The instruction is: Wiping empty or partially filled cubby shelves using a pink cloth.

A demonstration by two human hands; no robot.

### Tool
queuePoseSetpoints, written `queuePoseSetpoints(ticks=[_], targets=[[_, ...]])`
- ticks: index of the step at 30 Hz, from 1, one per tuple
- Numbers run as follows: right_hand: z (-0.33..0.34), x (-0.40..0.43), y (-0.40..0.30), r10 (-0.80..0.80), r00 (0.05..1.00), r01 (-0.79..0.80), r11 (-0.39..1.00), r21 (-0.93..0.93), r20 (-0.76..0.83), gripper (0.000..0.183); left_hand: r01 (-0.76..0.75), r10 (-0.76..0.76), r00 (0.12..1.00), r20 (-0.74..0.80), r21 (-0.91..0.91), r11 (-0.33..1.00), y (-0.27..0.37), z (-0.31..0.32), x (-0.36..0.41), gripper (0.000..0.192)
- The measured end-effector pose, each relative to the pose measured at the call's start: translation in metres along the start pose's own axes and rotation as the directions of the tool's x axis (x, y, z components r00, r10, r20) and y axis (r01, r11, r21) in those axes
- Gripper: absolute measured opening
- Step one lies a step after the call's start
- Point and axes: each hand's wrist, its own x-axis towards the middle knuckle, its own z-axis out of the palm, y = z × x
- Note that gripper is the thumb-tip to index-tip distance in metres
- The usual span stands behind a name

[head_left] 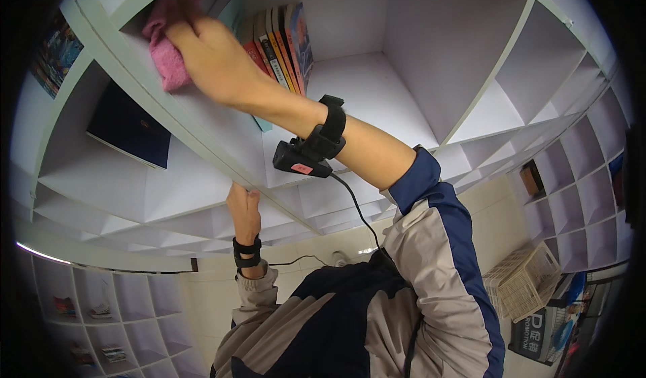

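My right hand (212, 60) is high in the upper left of the view, inside a white shelf compartment, and grips a pink cloth (169, 60) against the compartment's side. Just right of that hand, a row of paperback books (282, 50) stands upright, partly hidden by my hand and forearm. A light teal book or board (262, 123) shows beneath my wrist. Lower down, my left hand (245, 206) rests with curled fingers at the front edge of the white shelf unit (242, 173); its fingertips are hidden, and no object shows in it.
A dark blue book (133, 125) lies in the compartment to the left. Colourful books (58, 55) stand at the far upper left. Plastic crates (525, 282) sit on the floor at right. More shelving (570, 196) lines the room. Cables run from my wrist straps.
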Motion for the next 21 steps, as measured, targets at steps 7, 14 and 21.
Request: queuePoseSetpoints(ticks=[7, 14, 21], targets=[[-0.006, 0.04, 0.04, -0.159, 0.987, 0.138, 0.882, -0.45, -0.008, 0.034, -0.014, 0.013, 1.0, -0.01, -0.028, 1.0, 0.002, 0.0, -0.001, 0.042], [-0.066, 0.079, 0.069, -0.033, 0.87, 0.17, 0.957, -0.237, 0.492, 0.037, -0.003, 0.004, 1.0, -0.011, 0.032, 0.999, -0.006, -0.001, -0.004, 0.033], [-0.137, 0.101, 0.045, -0.102, 0.898, -0.134, 0.863, 0.488, 0.428, 0.029, -0.059, 0.059, 0.998, -0.023, 0.027, 0.998, -0.004, -0.001, -0.003, 0.034]])
